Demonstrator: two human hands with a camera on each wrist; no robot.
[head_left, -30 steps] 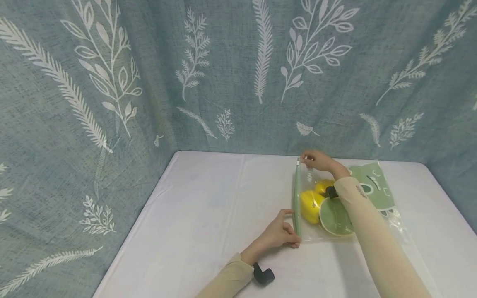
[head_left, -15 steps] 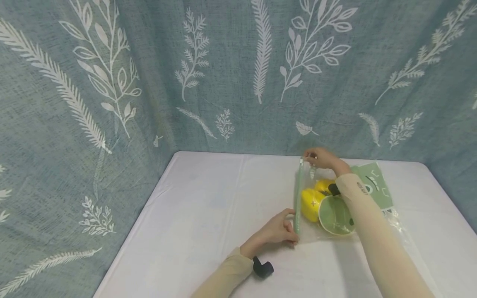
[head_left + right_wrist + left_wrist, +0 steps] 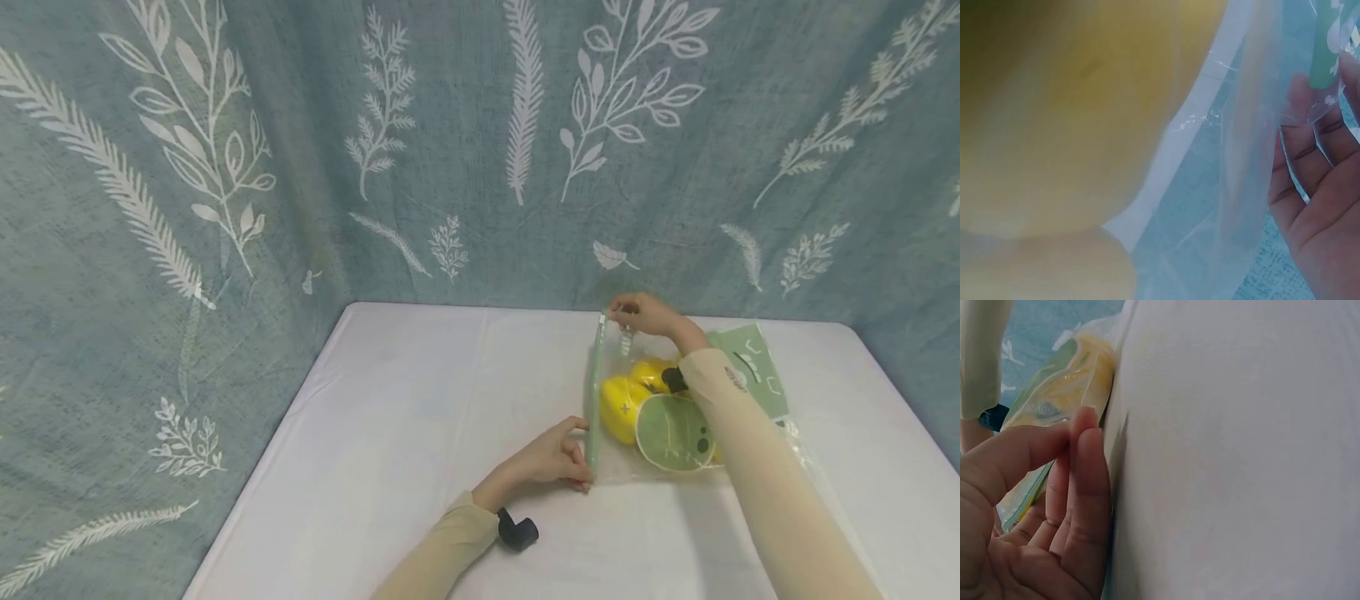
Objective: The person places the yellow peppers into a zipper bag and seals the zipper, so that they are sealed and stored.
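A clear zip-top bag (image 3: 618,473) with a green zip strip (image 3: 595,392) lies toward the right side of the table. Inside it are two rounded yellow things (image 3: 621,408), whose kind I cannot tell, beside a green round patch (image 3: 672,433) with a pale rim. My left hand (image 3: 551,454) pinches the near end of the zip edge; its thumb and fingertips meet in the left wrist view. At the far end, my right hand (image 3: 645,315) pinches the bag's corner by the strip. Close in the right wrist view, one yellow thing (image 3: 1085,125) shows through the film.
A white-covered table (image 3: 420,400) lies beneath the bag and hands. A blue-green curtain (image 3: 480,150) with white leaf prints hangs along its back and left. A black wrist camera (image 3: 517,532) juts from my left wrist. My right forearm (image 3: 757,467) crosses over the bag.
My right hand has shifted slightly back and right at the far corner. The zip strip has moved a little with it. Both hands keep their hold, and the head view has shifted slightly.
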